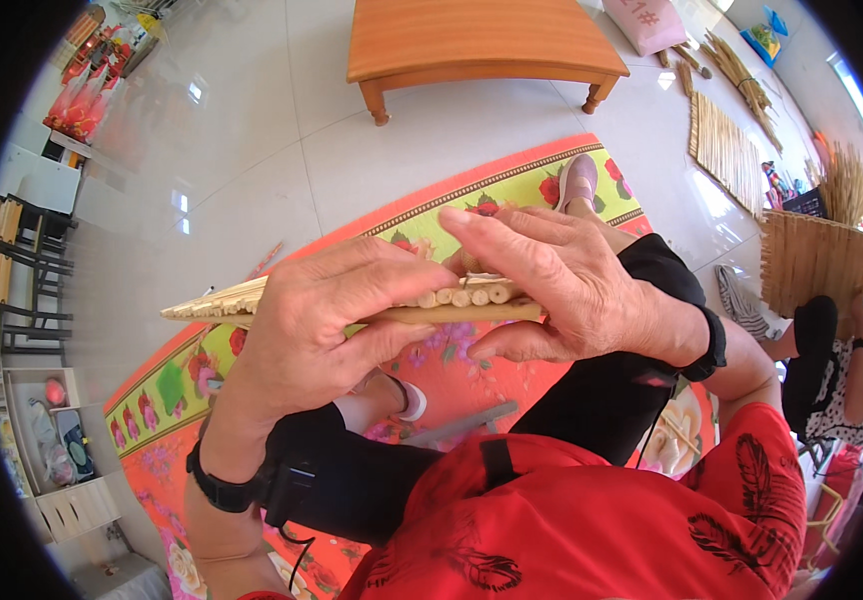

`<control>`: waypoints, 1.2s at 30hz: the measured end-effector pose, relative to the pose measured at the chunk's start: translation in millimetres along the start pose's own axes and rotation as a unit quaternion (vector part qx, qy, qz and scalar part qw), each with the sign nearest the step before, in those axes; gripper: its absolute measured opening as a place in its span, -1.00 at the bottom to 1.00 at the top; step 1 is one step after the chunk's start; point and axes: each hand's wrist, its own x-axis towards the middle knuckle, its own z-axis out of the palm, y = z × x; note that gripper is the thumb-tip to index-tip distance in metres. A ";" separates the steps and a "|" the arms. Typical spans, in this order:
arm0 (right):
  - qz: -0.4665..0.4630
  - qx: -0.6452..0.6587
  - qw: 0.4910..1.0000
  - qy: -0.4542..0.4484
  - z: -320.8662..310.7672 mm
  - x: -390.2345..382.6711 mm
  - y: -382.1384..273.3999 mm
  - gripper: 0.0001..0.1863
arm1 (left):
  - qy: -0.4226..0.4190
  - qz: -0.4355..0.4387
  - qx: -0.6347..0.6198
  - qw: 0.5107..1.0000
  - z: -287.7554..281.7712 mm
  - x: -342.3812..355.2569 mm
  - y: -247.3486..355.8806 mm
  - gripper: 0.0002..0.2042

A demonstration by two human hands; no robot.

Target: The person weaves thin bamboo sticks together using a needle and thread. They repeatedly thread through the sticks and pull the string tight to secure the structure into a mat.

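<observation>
A panel of pale plant stalks (467, 298), laid side by side with their cut round ends toward me, is held up above my lap. One longer stalk (452, 315) runs crosswise under those ends. My left hand (317, 325) pinches the panel at its middle, fingers over the top and thumb beneath. At the panel's right end is my right hand (577, 285), its fingers curled over and behind the stalks and its thumb below. The right fingertips are partly hidden, and a thin strand seems to lie near them.
Under my feet lies a red floral mat (552, 395) with a grey stick (462, 422) on it. A low wooden table (482, 40) stands ahead. To the right, a person (857, 380) holds another stalk panel (817, 262), near a stalk mat (722, 150) and a bundle (747, 85). Shelves (47, 430) line the left.
</observation>
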 end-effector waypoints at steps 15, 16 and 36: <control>-0.001 -0.032 0.992 0.122 7.4 -1.0 18.2 -0.13 | -0.008 -0.017 -0.018 1.000 4.3 24.5 -9.0 -0.67; -0.004 -0.033 0.992 0.122 7.2 -0.2 17.8 -0.14 | -0.003 -0.011 -0.013 1.000 4.3 24.6 -8.5 -0.65; -0.025 -0.078 0.989 0.124 8.3 3.6 14.7 -0.17 | 0.003 -0.043 -0.036 0.998 4.0 18.8 -6.9 -0.68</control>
